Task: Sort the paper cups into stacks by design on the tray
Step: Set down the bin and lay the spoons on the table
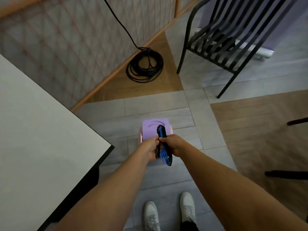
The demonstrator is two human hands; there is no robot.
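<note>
A person is standing and looking down at a tiled floor, with both bare arms reaching forward. The left hand [150, 150] and right hand [173, 145] are meeting in the middle. Both have their fingers curled tight around a dark blue pronged tool [165, 158], with its comb-like prongs pointing back toward the person. The left hand is gripping a black part of the tool and the right hand is wrapping around the blue body. The tool is hanging above a lilac box [150, 129] that is sitting on the floor.

The paper cups and the tray are not showing anywhere, so their designs, number and position cannot be told. A white tabletop [41, 122] is filling the left side, and its visible part is carrying nothing.

The sorting is probably not yet under way, and the hands seem to be dealing with the tool first. To do this well, the person should be putting the tool down securely, perhaps on or in the box. That frees both hands before turning to find the cups.

A black slatted chair [225, 47] is standing ahead on the right. A coiled black cable [145, 65] is lying by the wall, and two white shoes [150, 214] are showing at the bottom.
</note>
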